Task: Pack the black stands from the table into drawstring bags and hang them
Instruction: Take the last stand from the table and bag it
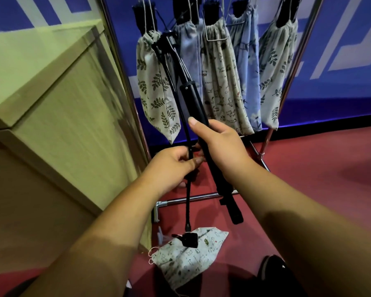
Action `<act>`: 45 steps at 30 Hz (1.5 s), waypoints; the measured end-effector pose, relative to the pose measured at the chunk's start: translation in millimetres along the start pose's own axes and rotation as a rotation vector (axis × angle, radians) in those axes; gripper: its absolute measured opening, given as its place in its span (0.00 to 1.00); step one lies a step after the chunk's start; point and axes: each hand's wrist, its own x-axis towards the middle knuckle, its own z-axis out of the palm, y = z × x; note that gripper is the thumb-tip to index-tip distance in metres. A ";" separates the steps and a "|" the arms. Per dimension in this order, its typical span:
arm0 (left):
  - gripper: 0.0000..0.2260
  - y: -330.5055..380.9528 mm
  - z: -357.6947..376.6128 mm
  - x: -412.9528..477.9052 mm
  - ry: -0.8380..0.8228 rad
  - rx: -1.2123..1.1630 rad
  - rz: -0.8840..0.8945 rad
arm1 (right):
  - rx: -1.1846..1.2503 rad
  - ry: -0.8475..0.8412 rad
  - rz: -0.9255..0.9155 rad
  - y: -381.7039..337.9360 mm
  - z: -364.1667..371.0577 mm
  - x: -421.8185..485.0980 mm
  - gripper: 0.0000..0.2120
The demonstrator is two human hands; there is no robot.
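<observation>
A black stand [193, 99] is held up in front of me, its legs spread apart. My right hand [221, 146] grips the thick central tube at mid-length. My left hand [174, 163] pinches a thinner leg that hangs down to a black foot [189, 240]. On the red floor below lies a cream printed drawstring bag [191, 256]. Several filled drawstring bags [221, 78] hang on a metal rack [201, 197] behind the stand, black stand ends poking out of their tops.
A light wooden table [51, 86] stands on the left, close to the rack's left post [124, 71]. A blue wall panel is behind the rack. A dark shoe [274, 269] shows at the bottom right on the red floor.
</observation>
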 end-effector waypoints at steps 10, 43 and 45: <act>0.17 -4.1 -2.9 10.6 -0.033 0.023 -0.117 | -0.225 -0.061 0.047 10.9 -3.8 8.2 0.14; 0.17 42.3 -60.3 8.7 0.578 -0.292 0.327 | -0.537 -0.299 0.090 20.7 -35.4 -11.4 0.13; 0.17 39.6 -61.5 8.3 0.578 -0.332 0.305 | -0.549 -0.304 0.083 21.4 -37.1 -12.1 0.14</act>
